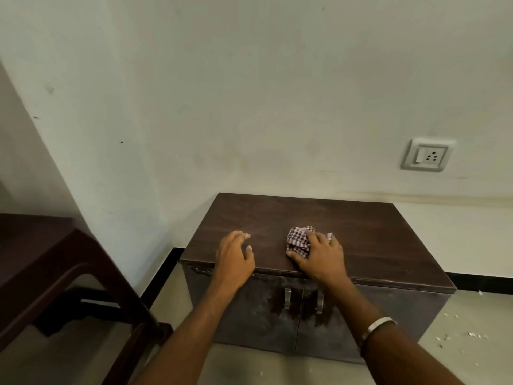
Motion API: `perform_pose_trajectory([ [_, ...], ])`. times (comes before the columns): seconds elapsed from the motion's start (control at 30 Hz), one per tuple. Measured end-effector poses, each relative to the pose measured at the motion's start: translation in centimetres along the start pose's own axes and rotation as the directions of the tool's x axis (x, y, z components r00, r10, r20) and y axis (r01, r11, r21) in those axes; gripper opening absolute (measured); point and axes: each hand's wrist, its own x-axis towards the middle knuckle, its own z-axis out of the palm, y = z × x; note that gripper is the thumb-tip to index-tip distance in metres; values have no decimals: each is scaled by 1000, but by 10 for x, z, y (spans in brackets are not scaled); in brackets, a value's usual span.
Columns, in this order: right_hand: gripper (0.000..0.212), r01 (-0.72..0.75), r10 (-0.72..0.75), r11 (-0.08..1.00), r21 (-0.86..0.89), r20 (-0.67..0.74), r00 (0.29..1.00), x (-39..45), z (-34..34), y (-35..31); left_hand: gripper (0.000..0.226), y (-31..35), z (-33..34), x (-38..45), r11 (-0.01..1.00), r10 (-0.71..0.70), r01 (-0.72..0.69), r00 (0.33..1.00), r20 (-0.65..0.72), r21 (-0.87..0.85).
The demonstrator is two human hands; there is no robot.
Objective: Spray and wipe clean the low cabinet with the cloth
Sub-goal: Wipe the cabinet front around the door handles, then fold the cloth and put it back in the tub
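Checked cloth (298,241) is pressed under the right hand (322,255) near the low cabinet (374,245) top's front edge; left hand (234,254) is spread empty alongside.

You get dim, soft, even light with a greenish-grey cast on the pale plastered wall (249,93); its source is outside the view. The dark brown wooden low cabinet (374,240) takes a faint matte sheen on its top (no hard glare), and its front falls into shadow. Your wide lens bows straight lines near the edges. Detail is slightly soft throughout, and the dark brown plastic chair (50,268) sinks into murk.
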Motion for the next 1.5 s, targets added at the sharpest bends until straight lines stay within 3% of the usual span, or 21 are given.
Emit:
perform_pose_trajectory([
  [0.17,60,161,-149,972,169,-79,986,-6,22,-66,35,-17,-18,-1,998,-41,42,999,-21,52],
  [0.5,55,399,-413,839,370,-45,909,-6,30,-125,53,-41,-48,-7,977,-64,55,997,34,206],
  [0.7,58,528,-524,754,390,-127,842,-11,12,-194,52,-55,-113,-13,956,-50,73,995,-88,283],
  [0.93,56,638,-654,580,506,-177,735,-31,-7,-289,51,-77,-211,-37,930,-48,131,970,-240,344],
  [1.03,56,668,-692,487,563,-217,688,-47,-16,-322,48,-79,-247,-50,973,-61,123,952,-299,194],
  [1.13,52,598,-693,357,718,-226,685,-66,-30,-342,43,-74,-275,-58,977,-193,152,930,-312,-150],
  [1.2,49,509,-659,303,806,-209,722,-77,-36,-348,39,-70,-285,-61,865,-310,189,930,-198,-465],
  [1.27,49,449,-650,271,852,-182,738,-84,-38,-352,36,-69,-286,-61,729,-331,193,939,-91,-657],
  [1.37,48,422,-669,246,872,-162,725,-91,-47,-361,59,-60,-290,-61,682,-333,189,940,-70,-707],
  [1.5,49,487,-699,194,852,-228,678,-103,-73,-388,76,-46,-322,-68,782,-330,155,924,-190,-604],
])
